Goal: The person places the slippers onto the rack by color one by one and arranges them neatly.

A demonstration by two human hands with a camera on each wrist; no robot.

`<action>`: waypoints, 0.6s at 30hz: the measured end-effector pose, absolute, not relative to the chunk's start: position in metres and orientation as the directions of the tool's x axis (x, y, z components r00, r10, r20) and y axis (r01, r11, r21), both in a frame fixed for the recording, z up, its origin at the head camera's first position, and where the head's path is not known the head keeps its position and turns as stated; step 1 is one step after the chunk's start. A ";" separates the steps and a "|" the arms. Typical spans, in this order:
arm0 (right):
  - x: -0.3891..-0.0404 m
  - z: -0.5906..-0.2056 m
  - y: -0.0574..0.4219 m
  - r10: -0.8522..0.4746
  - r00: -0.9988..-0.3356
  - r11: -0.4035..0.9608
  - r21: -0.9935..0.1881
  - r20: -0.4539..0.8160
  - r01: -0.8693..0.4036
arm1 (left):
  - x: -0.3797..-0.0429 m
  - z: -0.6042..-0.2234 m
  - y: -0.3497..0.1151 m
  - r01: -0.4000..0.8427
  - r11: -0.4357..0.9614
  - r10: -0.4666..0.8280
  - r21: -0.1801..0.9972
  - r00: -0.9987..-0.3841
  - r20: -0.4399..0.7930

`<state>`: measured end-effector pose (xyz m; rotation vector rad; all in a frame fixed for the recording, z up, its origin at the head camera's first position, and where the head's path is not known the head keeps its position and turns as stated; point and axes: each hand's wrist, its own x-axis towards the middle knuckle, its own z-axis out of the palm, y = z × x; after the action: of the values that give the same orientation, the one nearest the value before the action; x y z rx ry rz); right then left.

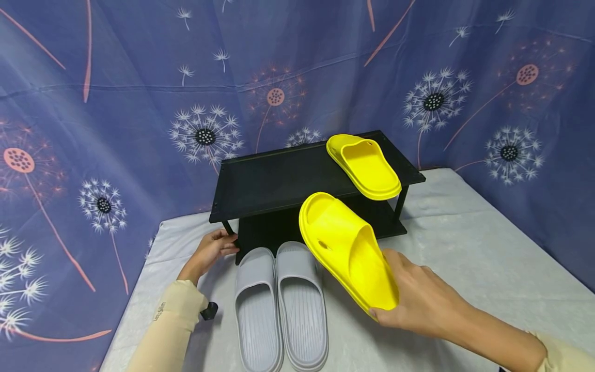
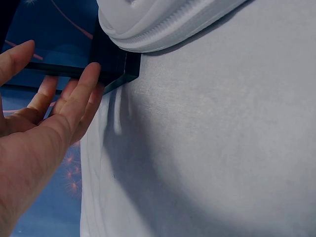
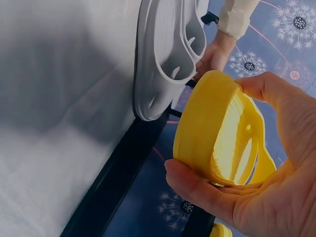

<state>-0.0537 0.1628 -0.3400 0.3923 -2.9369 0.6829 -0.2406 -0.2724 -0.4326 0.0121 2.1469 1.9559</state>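
Note:
My right hand (image 1: 413, 297) grips a yellow slide slipper (image 1: 334, 227) by its heel end, thumb on one side and fingers on the other. It is held in the air in front of the black shoe rack (image 1: 274, 181), its toe toward the rack. The matching yellow slipper (image 1: 372, 170) lies on the top shelf at the right. At the rack's lower left end, my left hand (image 1: 211, 253) touches the side with its fingers (image 2: 81, 94) nearly straight. Two grey slippers (image 1: 257, 310) stand side by side before the rack, toes toward the lower shelf.
A pale cloth (image 1: 465, 248) covers the table. Behind and beside it hangs a blue curtain (image 1: 316, 67) with dandelion prints. A small black object (image 1: 210, 311) shows beside the left sleeve. The rack's lower shelf (image 1: 260, 227) sits low over the cloth.

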 end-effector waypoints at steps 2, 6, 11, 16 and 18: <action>-0.055 -0.339 0.163 -0.230 -0.958 0.859 -0.426 0.170 -0.282 | -0.240 -0.433 -0.272 -0.152 0.100 0.163 0.983 -0.972 -0.167; -0.058 -0.336 0.165 -0.241 -0.951 0.849 -0.432 0.196 -0.304 | -0.241 -0.433 -0.273 -0.150 0.093 0.160 0.984 -0.974 -0.163; -0.062 -0.330 0.166 -0.249 -0.943 0.846 -0.423 0.221 -0.323 | -0.243 -0.435 -0.274 -0.148 0.092 0.163 0.985 -0.973 -0.161; -0.067 -0.324 0.166 -0.265 -0.936 0.837 -0.427 0.231 -0.342 | -0.243 -0.435 -0.274 -0.149 0.093 0.159 0.984 -0.974 -0.162; -0.070 -0.321 0.166 -0.270 -0.935 0.833 -0.431 0.231 -0.347 | -0.243 -0.434 -0.274 -0.151 0.093 0.154 0.984 -0.974 -0.164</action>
<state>-0.0696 0.1660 -0.3213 0.4833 -2.8527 0.7157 -0.2430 -0.2739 -0.4340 0.0031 2.1428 1.9754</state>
